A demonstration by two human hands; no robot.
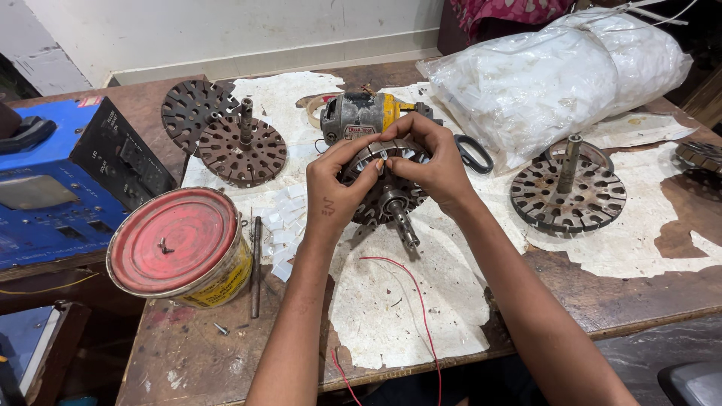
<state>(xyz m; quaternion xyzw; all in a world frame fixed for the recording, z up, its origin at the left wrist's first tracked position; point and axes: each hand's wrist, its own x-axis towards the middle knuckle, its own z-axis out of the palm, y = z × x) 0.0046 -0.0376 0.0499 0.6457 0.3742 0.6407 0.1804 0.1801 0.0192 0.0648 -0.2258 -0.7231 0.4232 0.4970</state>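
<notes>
The slotted motor stator (383, 192) sits tilted at table centre, its shaft (403, 224) pointing near and slightly right. Left hand (335, 188) and right hand (429, 162) arch over it from either side. Their fingers pinch together narrowly on its far rim.

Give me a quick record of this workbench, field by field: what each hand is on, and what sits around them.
Left hand: fingers on the upper left edge of the slotted motor core
Right hand: fingertips pinching at the core's top edge
Core: tilted, its shaft toward the camera, over torn white paper
Left of hands: round tin with red lid, small white paper slips, two slotted discs
Right of hands: slotted disc with upright shaft, white plastic bag
Front: red wire
</notes>
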